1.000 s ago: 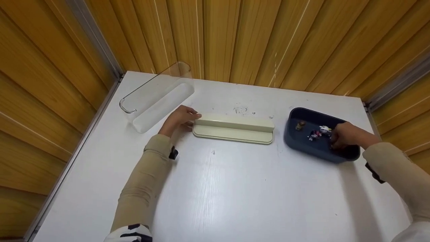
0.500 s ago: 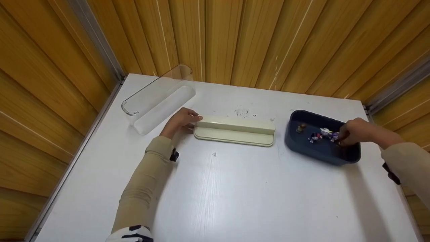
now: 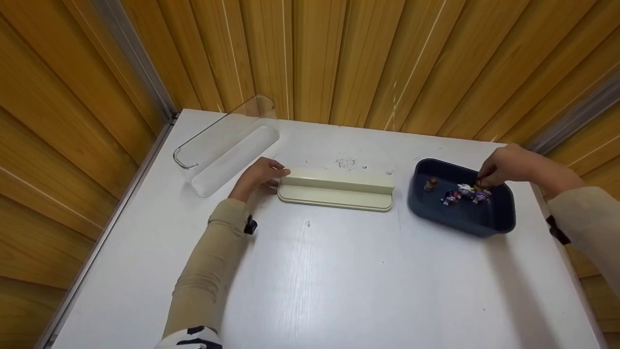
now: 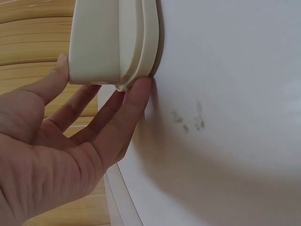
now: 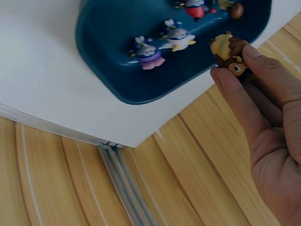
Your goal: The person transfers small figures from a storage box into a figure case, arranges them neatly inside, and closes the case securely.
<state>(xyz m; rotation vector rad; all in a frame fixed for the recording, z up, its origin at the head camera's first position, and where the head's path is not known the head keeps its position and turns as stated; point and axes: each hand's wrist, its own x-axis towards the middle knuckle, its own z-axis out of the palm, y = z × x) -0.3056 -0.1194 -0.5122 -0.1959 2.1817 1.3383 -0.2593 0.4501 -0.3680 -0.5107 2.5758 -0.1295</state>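
Observation:
My left hand (image 3: 256, 177) holds the left end of a cream stepped stand (image 3: 336, 196) on the white table. In the left wrist view its thumb (image 4: 57, 77) lies at the back edge and the fingertips (image 4: 140, 92) touch the end. Over the far right rim of a dark blue bin (image 3: 448, 222), my right hand (image 3: 516, 167) pinches a small brown-and-yellow figurine (image 5: 230, 54) between thumb and fingers. Inside the bin lie a brown figurine (image 3: 430, 183), a purple one (image 5: 147, 55), a white one (image 5: 178, 36) and a red-and-blue one (image 5: 195, 9).
A long transparent cover (image 3: 227, 145) stands at the table's back left, behind my left hand. Wood-patterned walls (image 3: 310, 58) border the white table (image 3: 334, 281) at the back and sides. Grey smudges mark the tabletop behind the stand.
My right hand has risen out of the bin and moved toward its far right rim, bringing up the brown-and-yellow figurine; the purple figurine has come into view. My left hand stays at the stand.

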